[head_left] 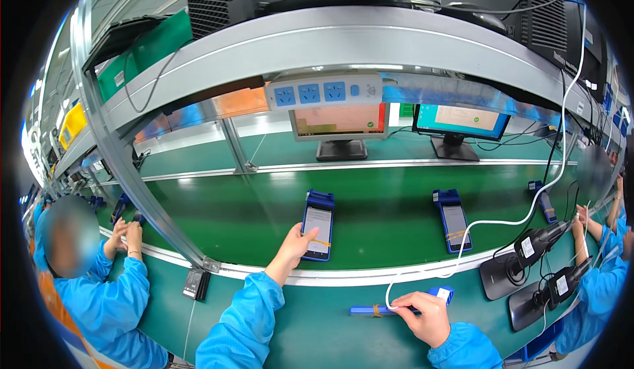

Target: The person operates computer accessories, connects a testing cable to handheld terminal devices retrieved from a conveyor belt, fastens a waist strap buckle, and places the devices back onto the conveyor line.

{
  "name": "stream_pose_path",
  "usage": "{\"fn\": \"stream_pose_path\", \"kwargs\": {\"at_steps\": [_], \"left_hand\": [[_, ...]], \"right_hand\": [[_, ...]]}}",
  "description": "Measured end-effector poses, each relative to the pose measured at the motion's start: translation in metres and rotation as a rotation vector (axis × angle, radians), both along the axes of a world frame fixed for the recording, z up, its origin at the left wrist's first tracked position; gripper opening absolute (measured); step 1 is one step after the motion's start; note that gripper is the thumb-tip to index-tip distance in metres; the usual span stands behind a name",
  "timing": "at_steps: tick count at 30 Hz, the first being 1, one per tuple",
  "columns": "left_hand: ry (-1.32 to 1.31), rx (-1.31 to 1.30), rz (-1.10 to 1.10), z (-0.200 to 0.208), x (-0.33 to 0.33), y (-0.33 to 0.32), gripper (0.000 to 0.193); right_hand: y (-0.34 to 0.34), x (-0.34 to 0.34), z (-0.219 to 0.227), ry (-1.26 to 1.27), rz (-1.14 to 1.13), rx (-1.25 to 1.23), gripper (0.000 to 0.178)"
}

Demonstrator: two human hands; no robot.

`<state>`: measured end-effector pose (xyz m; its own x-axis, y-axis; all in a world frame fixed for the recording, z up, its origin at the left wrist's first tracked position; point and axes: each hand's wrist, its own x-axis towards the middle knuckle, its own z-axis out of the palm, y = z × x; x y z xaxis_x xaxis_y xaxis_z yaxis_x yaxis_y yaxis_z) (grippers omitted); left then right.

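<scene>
My left hand (290, 251) grips the left edge of a blue handheld payment terminal (319, 217), its thumb over the lower screen near a yellow rubber band. This terminal is on the green belt just beyond the pale rail. Between thumb and fingers, my right hand (426, 317) pinches the end of a white cable (502, 222), which loops up to the upper right. Directly beside that hand, another blue terminal (362, 310) with a yellow band lies on the near table, partly covered by my fingers. Whether the cable touches it, I cannot tell.
More terminals (454, 220) stand along the belt. Black scanners on stands (522, 263) with tangled cords occupy the right. A black power adapter (195, 284) sits left. A metal post (135, 191), power strip (323, 93) and monitors (340, 121) are beyond. Co-workers (109, 309) flank me.
</scene>
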<state>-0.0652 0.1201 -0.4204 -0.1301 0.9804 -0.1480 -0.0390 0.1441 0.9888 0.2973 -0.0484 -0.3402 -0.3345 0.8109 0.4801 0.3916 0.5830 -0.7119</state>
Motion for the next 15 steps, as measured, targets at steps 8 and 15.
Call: {"fn": "stream_pose_path", "kwargs": {"at_steps": [8,15], "left_hand": [[0.249,0.063,0.041,0.008,-0.018,-0.001,0.068],[0.854,0.751,0.215,0.026,0.029,0.004,0.048]], "right_hand": [[0.001,0.004,-0.006,0.008,0.034,0.045,0.014],[-0.010,-0.013,-0.012,-0.240,-0.134,0.335,0.022]]}}
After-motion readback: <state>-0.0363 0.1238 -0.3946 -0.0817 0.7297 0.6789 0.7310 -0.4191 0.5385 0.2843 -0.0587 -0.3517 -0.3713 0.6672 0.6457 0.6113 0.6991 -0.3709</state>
